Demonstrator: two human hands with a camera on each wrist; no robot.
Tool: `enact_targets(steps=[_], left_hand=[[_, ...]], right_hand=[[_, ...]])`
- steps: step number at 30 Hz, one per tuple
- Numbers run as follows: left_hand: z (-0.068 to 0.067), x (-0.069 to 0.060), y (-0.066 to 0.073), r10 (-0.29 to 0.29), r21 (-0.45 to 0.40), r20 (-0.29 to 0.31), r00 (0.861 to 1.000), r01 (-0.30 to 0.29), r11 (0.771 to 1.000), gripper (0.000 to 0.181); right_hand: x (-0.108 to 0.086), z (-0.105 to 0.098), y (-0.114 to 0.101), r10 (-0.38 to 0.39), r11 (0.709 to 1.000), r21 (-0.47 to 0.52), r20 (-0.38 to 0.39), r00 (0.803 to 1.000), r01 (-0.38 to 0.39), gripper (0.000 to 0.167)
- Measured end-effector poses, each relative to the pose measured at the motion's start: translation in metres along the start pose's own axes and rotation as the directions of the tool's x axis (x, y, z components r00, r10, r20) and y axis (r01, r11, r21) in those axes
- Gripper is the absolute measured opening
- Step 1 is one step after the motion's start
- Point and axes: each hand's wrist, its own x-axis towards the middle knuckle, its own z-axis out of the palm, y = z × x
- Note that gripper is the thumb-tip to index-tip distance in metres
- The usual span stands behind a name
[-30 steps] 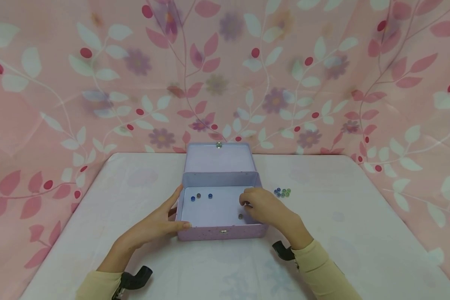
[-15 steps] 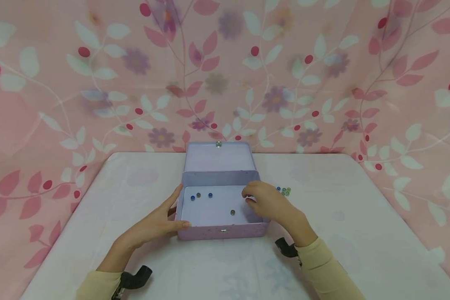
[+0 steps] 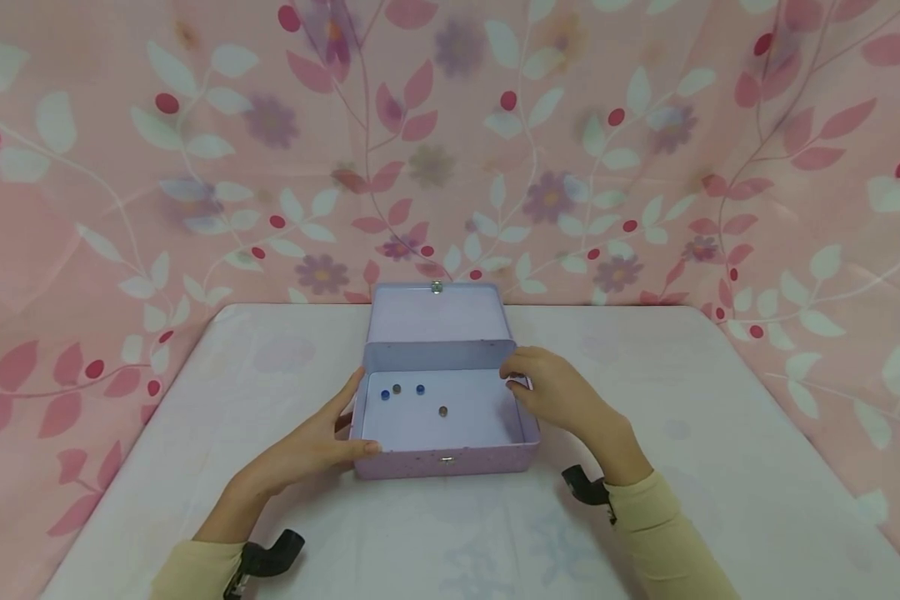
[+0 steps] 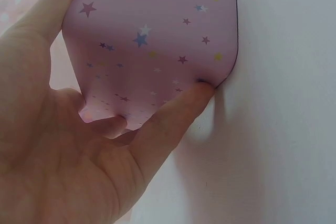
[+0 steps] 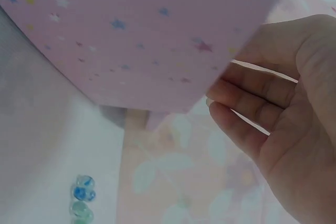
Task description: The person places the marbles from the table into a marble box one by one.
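A lilac tin box with a star pattern stands with its lid raised in the head view. Two blue marbles and two brownish marbles lie inside. My left hand grips the box's left end, thumb at the front corner and fingers at the side and back; the left wrist view shows some fingertips under it. My right hand is over the right rim, fingers loosely bent, with no marble seen in it. In the right wrist view the box wall hides some of its fingertips.
Several blue and green marbles lie on the table right of the box; the right hand covers them in the head view. A white cloth covers the table. Behind it hangs a pink floral curtain.
My right hand has risen from inside the box towards its right rim. A brownish marble has rolled left and backwards across the box floor. The left hand has stayed in place.
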Motion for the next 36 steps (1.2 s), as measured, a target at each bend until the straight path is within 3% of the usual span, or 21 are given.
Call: enact_targets(steps=[8,13,20,28,36], left_hand=[[0.000,0.000,0.000,0.009,-0.002,0.004,1.000,-0.009,1.000,0.111],[0.000,0.000,0.000,0.007,0.009,0.003,1.000,-0.007,1.000,0.111],[0.000,0.000,0.000,0.009,0.014,0.004,1.000,-0.009,1.000,0.111],[0.000,0.001,0.000,0.010,0.014,0.001,1.000,-0.010,1.000,0.111],[-0.001,0.000,-0.001,0.022,0.004,0.004,1.000,-0.022,1.000,0.111]], right_hand=[[-0.004,-0.015,0.017,0.074,0.995,0.063,-0.043,0.996,-0.071,0.016],[-0.008,-0.026,0.029,0.158,0.987,0.031,-0.014,0.987,-0.157,0.016],[-0.017,-0.031,0.052,0.288,0.955,-0.089,0.072,0.955,-0.282,0.019],[-0.021,-0.025,0.071,0.395,0.917,-0.105,0.131,0.909,-0.384,0.026],[-0.022,-0.013,0.084,0.420,0.907,-0.106,0.153,0.895,-0.407,0.024]])
